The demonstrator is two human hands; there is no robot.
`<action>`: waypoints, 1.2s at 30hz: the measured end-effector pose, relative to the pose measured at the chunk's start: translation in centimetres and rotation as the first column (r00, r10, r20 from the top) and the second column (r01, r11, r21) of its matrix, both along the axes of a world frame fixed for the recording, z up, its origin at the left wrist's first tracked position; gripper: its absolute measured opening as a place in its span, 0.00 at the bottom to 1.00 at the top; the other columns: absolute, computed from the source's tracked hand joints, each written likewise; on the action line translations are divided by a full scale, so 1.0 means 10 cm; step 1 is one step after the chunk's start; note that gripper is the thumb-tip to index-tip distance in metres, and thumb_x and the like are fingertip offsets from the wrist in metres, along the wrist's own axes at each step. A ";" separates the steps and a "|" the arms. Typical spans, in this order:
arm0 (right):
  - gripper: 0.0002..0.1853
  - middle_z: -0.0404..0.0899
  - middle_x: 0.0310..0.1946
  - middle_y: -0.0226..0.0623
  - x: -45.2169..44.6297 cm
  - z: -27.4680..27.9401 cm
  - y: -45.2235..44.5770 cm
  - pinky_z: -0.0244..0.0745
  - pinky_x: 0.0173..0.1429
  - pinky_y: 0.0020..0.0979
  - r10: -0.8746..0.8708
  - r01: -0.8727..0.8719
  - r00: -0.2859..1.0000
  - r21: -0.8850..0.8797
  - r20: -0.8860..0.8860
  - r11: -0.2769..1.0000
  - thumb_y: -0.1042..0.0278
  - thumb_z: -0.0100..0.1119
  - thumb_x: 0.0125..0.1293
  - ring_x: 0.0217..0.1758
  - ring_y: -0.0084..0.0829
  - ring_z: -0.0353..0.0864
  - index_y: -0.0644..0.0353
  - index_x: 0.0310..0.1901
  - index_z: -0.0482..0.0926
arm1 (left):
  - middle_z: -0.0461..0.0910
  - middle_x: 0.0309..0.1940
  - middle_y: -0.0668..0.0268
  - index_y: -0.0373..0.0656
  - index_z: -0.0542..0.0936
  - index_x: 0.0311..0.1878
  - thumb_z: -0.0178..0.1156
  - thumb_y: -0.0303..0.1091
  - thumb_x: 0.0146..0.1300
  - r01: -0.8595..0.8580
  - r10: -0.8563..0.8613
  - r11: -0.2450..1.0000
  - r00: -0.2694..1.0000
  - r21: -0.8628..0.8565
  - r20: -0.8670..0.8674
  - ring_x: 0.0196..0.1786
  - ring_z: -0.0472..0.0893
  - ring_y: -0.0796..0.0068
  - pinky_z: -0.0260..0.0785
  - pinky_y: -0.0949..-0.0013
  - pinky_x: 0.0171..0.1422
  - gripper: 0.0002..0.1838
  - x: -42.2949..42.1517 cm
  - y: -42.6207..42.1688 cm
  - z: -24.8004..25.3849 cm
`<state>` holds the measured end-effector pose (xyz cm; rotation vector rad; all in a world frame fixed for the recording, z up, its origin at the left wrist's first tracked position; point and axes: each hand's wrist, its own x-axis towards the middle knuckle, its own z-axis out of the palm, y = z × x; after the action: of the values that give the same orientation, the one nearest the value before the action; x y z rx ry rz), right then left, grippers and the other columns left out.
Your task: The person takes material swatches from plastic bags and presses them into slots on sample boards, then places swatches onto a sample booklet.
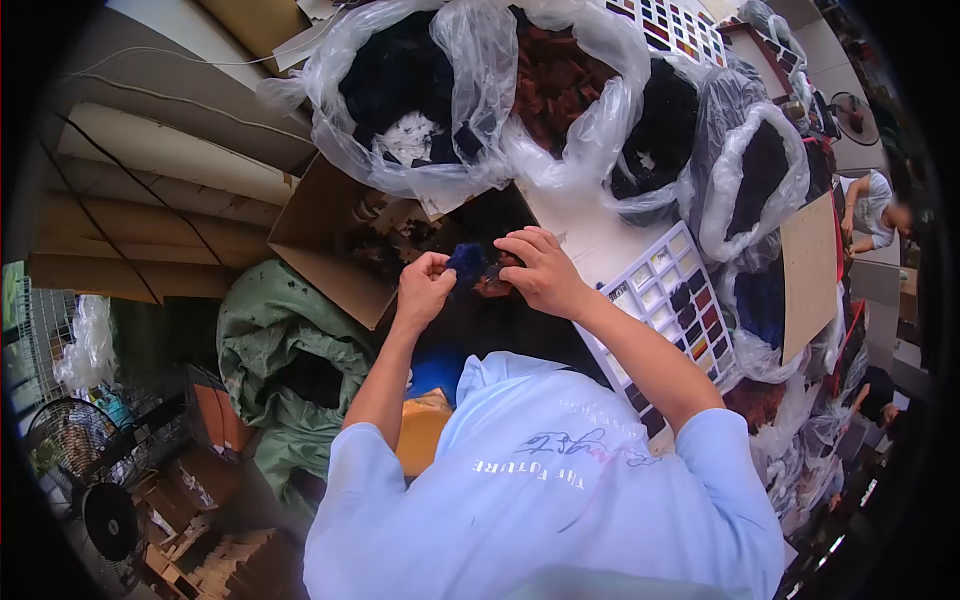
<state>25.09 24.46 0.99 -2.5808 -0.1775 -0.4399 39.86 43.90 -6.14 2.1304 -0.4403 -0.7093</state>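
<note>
While both hands are up at mid-frame, going left to right: two black fans (110,520) sit far left of the left hand, low. One green woven sack (285,300), mouth open, is left of that hand. One open brown cardboard box (335,245), dark scraps inside, is just beyond it.

Left hand (422,288): thumb and fingertips pinching one fluffy dark-blue tuft (466,262). Tuft sits between the hands. Right hand (550,275): fingers curved over a small reddish-brown piece (491,284) beside the tuft; can't tell if gripped or only touched.

Beyond the hands, at least four clear plastic bags: one with black and navy pieces (335,125), one with rust-brown pieces (630,90), one with black (665,205), one with dark contents (715,225) right of the right hand. More behind, overlapping, no firm count.

White worktop (575,215) just beyond the right hand. Two white swatch trays: one (647,263) right of that hand, one (672,25) farther out. One co-worker (880,215) far right.

Status, my read: mid-handling. One tuft is picked up, not put down; plenty of loose pieces left in bags and box. Finished count: can't tell.
</note>
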 end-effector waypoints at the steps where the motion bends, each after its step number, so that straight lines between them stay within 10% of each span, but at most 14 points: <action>1: 0.09 0.75 0.56 0.39 -0.02 -0.02 0.01 0.65 0.66 0.44 -0.016 0.016 1.000 0.010 -0.017 1.000 0.77 0.65 0.49 0.62 0.43 0.72 0.55 0.33 0.80 | 0.84 0.29 0.57 0.36 0.81 0.37 0.61 0.30 0.52 0.018 -0.018 1.000 1.000 -0.025 0.000 0.32 0.84 0.60 0.76 0.64 0.42 0.10 0.01 0.09 0.03; 2: 0.09 0.76 0.55 0.40 -0.08 -0.04 0.02 0.66 0.63 0.43 -0.030 0.030 1.000 0.036 -0.009 0.999 0.79 0.65 0.48 0.60 0.44 0.72 0.57 0.33 0.80 | 0.81 0.29 0.58 0.37 0.79 0.35 0.61 0.27 0.52 0.089 -0.152 0.977 0.928 0.194 0.339 0.33 0.81 0.54 0.74 0.59 0.40 0.07 0.04 0.23 -0.22; 5: 0.06 0.77 0.54 0.41 -0.37 -0.04 0.01 0.66 0.63 0.45 -0.126 0.126 0.992 0.061 -0.010 0.990 0.77 0.63 0.50 0.60 0.43 0.72 0.57 0.31 0.80 | 0.76 0.29 0.57 0.39 0.76 0.33 0.61 0.25 0.53 0.275 -0.243 0.959 0.674 0.069 0.698 0.35 0.78 0.52 0.72 0.55 0.38 0.05 0.09 0.27 -0.07; 10: 0.10 0.79 0.50 0.39 -1.02 -0.06 -0.06 0.68 0.62 0.40 -0.466 0.458 0.882 0.352 -0.068 0.816 0.80 0.62 0.55 0.56 0.41 0.76 0.58 0.38 0.79 | 0.76 0.32 0.58 0.40 0.77 0.34 0.61 0.24 0.51 0.498 -0.370 0.864 0.538 0.069 0.757 0.34 0.77 0.55 0.71 0.58 0.38 0.06 0.17 0.29 -0.06; 11: 0.10 0.79 0.50 0.39 -1.16 -0.11 -0.12 0.68 0.62 0.40 -0.492 0.479 0.868 0.360 -0.061 0.801 0.80 0.62 0.55 0.56 0.41 0.76 0.58 0.38 0.79 | 0.78 0.30 0.59 0.39 0.78 0.35 0.61 0.23 0.51 0.349 -0.316 0.934 0.712 0.074 0.627 0.32 0.78 0.58 0.71 0.59 0.37 0.07 0.21 0.34 -0.26; 12: 0.10 0.80 0.50 0.38 -1.29 -0.15 -0.19 0.69 0.60 0.39 -0.570 0.533 0.752 0.814 -0.332 0.229 0.79 0.62 0.58 0.56 0.37 0.77 0.58 0.41 0.78 | 0.79 0.29 0.61 0.38 0.78 0.37 0.61 0.22 0.50 0.198 -0.228 0.974 0.850 0.113 0.476 0.29 0.78 0.62 0.71 0.60 0.35 0.09 0.21 0.33 -0.36; 13: 0.10 0.81 0.49 0.37 -1.47 -0.18 -0.27 0.70 0.58 0.37 -0.441 0.358 0.687 0.798 -0.577 -0.485 0.77 0.63 0.61 0.55 0.34 0.78 0.59 0.44 0.78 | 0.79 0.26 0.67 0.38 0.79 0.38 0.62 0.22 0.53 -0.017 0.001 0.991 0.993 0.131 0.118 0.24 0.76 0.74 0.69 0.67 0.29 0.08 0.17 0.18 -0.17; 14: 0.11 0.82 0.46 0.33 -1.70 -0.16 -0.39 0.70 0.54 0.33 -0.429 0.329 0.656 0.747 -0.621 -0.578 0.73 0.62 0.64 0.51 0.27 0.79 0.60 0.48 0.76 | 0.79 0.26 0.69 0.39 0.79 0.38 0.62 0.23 0.55 -0.080 0.084 0.996 0.987 0.033 -0.135 0.24 0.75 0.79 0.67 0.71 0.28 0.07 0.16 0.13 -0.19; 15: 0.10 0.82 0.45 0.33 -1.97 -0.26 -0.49 0.68 0.49 0.29 -0.479 0.264 0.629 0.747 -0.613 -0.610 0.72 0.63 0.64 0.46 0.26 0.79 0.57 0.46 0.77 | 0.78 0.26 0.71 0.40 0.79 0.38 0.62 0.23 0.57 -0.153 0.126 0.987 0.908 -0.037 -0.399 0.24 0.74 0.83 0.65 0.75 0.26 0.06 0.11 0.03 -0.24; 20: 0.07 0.78 0.29 0.22 -3.43 -0.25 -0.60 0.63 0.32 0.18 -0.667 0.257 0.224 0.704 -0.710 -0.662 0.68 0.66 0.62 0.26 0.13 0.66 0.54 0.41 0.79 | 0.78 0.27 0.72 0.40 0.80 0.41 0.61 0.24 0.62 0.302 -0.345 0.938 0.843 -0.168 -0.412 0.25 0.73 0.85 0.64 0.80 0.28 0.05 -0.89 -1.28 0.39; 23: 0.07 0.75 0.25 0.19 -3.73 -0.26 -0.53 0.61 0.27 0.16 -0.653 0.288 0.223 0.689 -0.724 -0.665 0.68 0.67 0.62 0.23 0.11 0.64 0.55 0.38 0.79 | 0.79 0.28 0.71 0.36 0.81 0.45 0.59 0.23 0.64 0.640 -0.688 0.723 0.639 -0.259 -0.343 0.27 0.74 0.85 0.68 0.79 0.32 0.07 -1.49 -2.03 0.62; 26: 0.06 0.77 0.26 0.22 -3.68 -0.39 -0.54 0.60 0.26 0.19 -0.603 0.467 0.265 0.647 -0.753 -0.603 0.68 0.67 0.61 0.24 0.14 0.66 0.56 0.37 0.80 | 0.84 0.31 0.57 0.36 0.81 0.44 0.60 0.25 0.59 0.948 -0.951 0.291 0.301 -0.127 0.067 0.33 0.83 0.64 0.74 0.64 0.39 0.10 -1.98 -2.69 0.54; 30: 0.06 0.81 0.25 0.28 -3.37 -0.43 -0.54 0.67 0.30 0.25 -0.534 0.624 0.207 0.531 -0.820 -0.573 0.69 0.69 0.58 0.25 0.19 0.73 0.60 0.32 0.82 | 0.83 0.36 0.50 0.40 0.83 0.43 0.60 0.27 0.54 0.979 -0.959 -0.166 -0.188 0.118 0.214 0.40 0.82 0.46 0.75 0.54 0.46 0.12 -2.46 -3.19 0.55; 36: 0.11 0.85 0.34 0.48 -3.23 -0.75 -0.54 0.78 0.44 0.43 -0.637 0.921 -0.105 0.167 -0.764 -0.353 0.60 0.72 0.54 0.40 0.48 0.85 0.59 0.31 0.85 | 0.83 0.34 0.49 0.40 0.83 0.39 0.57 0.26 0.54 0.881 -0.870 -0.366 -0.438 0.298 0.225 0.41 0.82 0.48 0.75 0.55 0.48 0.10 -2.73 -3.33 0.16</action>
<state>-7.25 19.03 -6.54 -1.2305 1.9165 -0.3203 12.56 10.61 -4.51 1.1311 -2.8143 -1.0544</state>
